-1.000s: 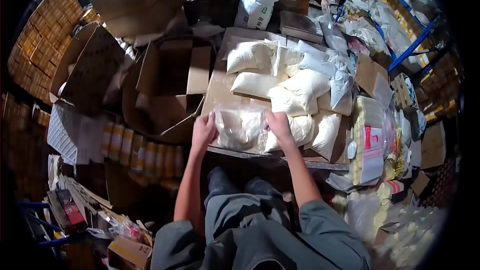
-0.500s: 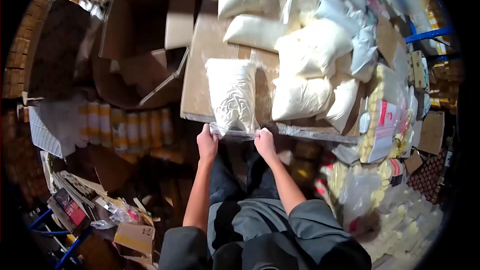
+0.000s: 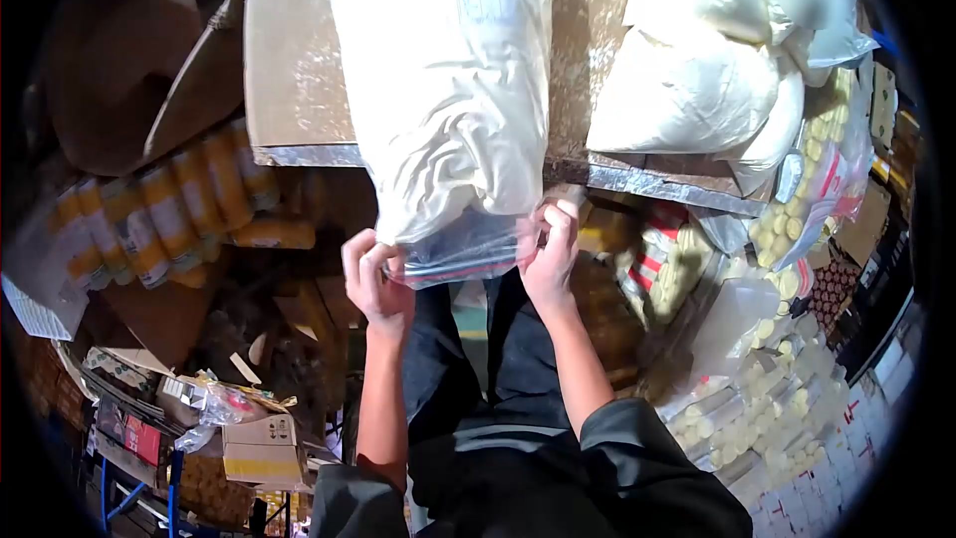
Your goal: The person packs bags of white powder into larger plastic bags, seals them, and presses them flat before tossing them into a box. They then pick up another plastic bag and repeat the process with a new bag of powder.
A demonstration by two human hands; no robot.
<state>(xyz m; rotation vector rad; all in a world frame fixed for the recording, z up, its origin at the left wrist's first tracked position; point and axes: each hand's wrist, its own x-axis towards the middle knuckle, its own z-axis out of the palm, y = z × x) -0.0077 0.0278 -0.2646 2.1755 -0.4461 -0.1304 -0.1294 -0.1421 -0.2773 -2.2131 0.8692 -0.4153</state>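
White bag (image 3: 448,80) pinched at its mouth (image 3: 456,257) in left hand (image 3: 380,284) and right hand (image 3: 548,259), we best pull evenly.

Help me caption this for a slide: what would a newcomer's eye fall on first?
The white bag at top centre draws the eye, its clear end hanging past the cardboard's near edge, with the left hand and right hand at its corners. Other bags lie to its right, and orange-banded packs sit at left.
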